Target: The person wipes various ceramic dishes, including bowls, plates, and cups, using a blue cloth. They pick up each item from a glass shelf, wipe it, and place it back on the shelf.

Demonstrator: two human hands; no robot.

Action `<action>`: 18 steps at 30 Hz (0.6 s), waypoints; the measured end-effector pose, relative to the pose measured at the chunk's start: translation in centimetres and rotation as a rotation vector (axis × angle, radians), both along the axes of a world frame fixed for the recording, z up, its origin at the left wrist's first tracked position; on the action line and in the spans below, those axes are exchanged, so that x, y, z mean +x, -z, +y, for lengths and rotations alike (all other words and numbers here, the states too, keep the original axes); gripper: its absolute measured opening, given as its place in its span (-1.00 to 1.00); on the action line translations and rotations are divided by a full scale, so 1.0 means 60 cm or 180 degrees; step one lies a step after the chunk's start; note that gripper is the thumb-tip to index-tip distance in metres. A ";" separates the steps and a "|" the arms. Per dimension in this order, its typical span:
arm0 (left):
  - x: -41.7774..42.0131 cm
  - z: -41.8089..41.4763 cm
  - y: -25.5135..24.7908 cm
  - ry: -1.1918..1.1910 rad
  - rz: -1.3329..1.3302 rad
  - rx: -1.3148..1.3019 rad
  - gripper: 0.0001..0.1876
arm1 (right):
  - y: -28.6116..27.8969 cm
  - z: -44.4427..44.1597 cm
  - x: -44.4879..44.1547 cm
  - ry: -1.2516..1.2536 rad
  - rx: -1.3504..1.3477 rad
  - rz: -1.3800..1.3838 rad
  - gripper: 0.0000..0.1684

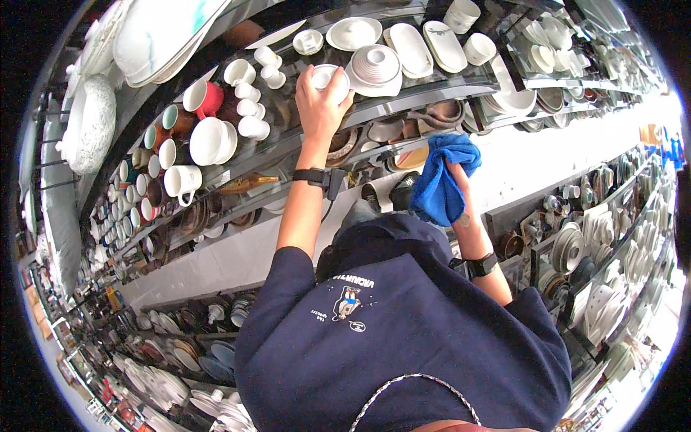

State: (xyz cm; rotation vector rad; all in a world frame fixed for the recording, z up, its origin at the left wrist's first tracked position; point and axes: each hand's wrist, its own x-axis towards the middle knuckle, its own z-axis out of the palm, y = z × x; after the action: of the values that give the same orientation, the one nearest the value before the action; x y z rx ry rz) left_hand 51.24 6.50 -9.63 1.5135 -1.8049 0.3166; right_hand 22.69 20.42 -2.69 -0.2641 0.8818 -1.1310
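My left hand (319,108) reaches onto a glass shelf, its fingers curled around a small white ceramic dish (328,78) with a round raised ring in its middle. Whether the dish still rests on the shelf cannot be told. Right beside it stands a ribbed white bowl (375,63), upside down on a white dish. A bunched blue cloth (445,175) hangs from my right hand (459,178), held away from the shelf over the aisle. The cloth hides part of that hand's fingers.
Small white cups (248,108) and a red mug (203,98) stand left of my left hand. Oblong white dishes (411,50) lie to the right. Brown pottery (445,112) fills the shelf below. Another rack of stacked plates (568,248) stands across the aisle.
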 end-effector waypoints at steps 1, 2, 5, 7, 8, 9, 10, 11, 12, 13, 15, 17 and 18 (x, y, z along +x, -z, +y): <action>0.000 0.000 0.000 -0.0010 0.0000 0.0021 -0.36 | -0.001 0.001 0.001 -0.0034 0.0023 -0.0046 -0.56; 0.000 0.000 0.000 -0.0009 0.0009 0.0059 -0.33 | -0.003 0.001 0.002 -0.0070 0.0047 -0.0093 -0.56; -0.003 0.001 -0.013 0.0009 0.0030 0.0200 -0.24 | 0.006 0.006 0.001 -0.0124 0.0049 -0.0008 -0.55; -0.001 0.009 -0.024 0.0019 0.0045 0.0343 -0.18 | 0.010 0.008 0.005 -0.0165 0.0022 0.0035 -0.55; 0.002 0.009 -0.020 0.0068 0.0117 0.0435 -0.13 | 0.011 0.009 0.007 -0.0191 0.0005 0.0013 -0.54; 0.006 0.010 -0.021 0.0110 0.0139 0.0462 -0.11 | 0.010 0.009 0.009 -0.0214 -0.0017 -0.0014 -0.54; 0.010 0.012 -0.022 0.0148 0.0163 0.0487 -0.08 | 0.009 0.010 0.011 -0.0256 -0.0050 -0.0011 -0.54; 0.014 0.015 -0.022 0.0179 0.0187 0.0512 -0.06 | 0.007 0.011 0.013 -0.0305 -0.0085 -0.0008 -0.54; 0.018 0.017 -0.029 0.0242 0.0166 0.0490 0.00 | 0.003 0.010 0.015 -0.0351 -0.0121 0.0000 -0.54; 0.020 0.022 -0.035 0.0238 0.0254 0.0534 0.00 | -0.003 0.009 0.017 -0.0350 -0.0117 0.0024 -0.55; 0.021 0.042 -0.047 0.0200 0.0429 0.0618 0.01 | -0.015 0.005 0.019 -0.0376 -0.0106 0.0066 -0.55; 0.025 0.066 -0.041 0.0048 0.0467 0.0223 -0.09 | 0.000 -0.004 0.014 -0.0363 -0.0272 -0.0056 -0.55; 0.027 0.081 -0.035 -0.0109 0.0509 0.0149 -0.13 | 0.015 -0.011 0.005 -0.0416 -0.0252 -0.0245 -0.54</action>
State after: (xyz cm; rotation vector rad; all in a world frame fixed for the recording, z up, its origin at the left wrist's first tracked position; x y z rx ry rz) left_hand 52.83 11.37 -7.54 1.5580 -1.6728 0.1656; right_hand 22.99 19.77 -3.58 -0.3363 0.7422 -1.0490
